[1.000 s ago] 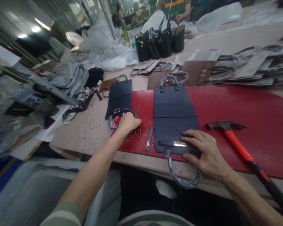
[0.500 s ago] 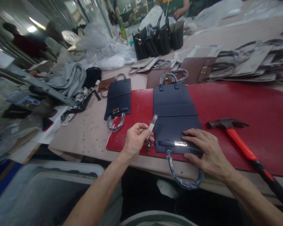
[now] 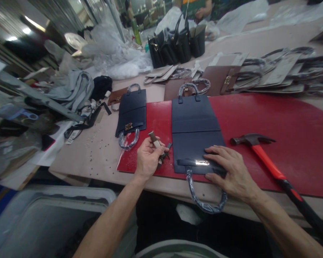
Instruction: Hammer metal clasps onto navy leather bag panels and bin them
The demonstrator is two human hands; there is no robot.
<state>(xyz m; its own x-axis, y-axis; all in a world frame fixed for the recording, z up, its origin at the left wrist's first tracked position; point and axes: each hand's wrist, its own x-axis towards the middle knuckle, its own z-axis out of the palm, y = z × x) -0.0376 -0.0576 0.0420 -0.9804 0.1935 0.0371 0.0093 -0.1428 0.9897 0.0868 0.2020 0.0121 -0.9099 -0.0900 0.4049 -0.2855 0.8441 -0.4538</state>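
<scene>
My left hand is closed around a short metal punch with a pale band round its middle. Other small dark metal pieces stick out below its fingers; their exact kind is unclear. Just right of it lies a navy handbag body, opened flat, with a plastic-wrapped handle at each end. My right hand rests on the panel's lower right with its fingers apart, beside the strap's gold clasp. A claw hammer with a red and black handle lies to the right.
Under the work is a red board. Another navy handbag body lies at its left. Farther back are brown bag pieces, black handbags and plastic wrapping. A grey bin stands below the table at left.
My left hand has turned the tools it holds: the punch end that pointed up-right toward the bag now points up-left, apart from it. My right hand stays on the panel.
</scene>
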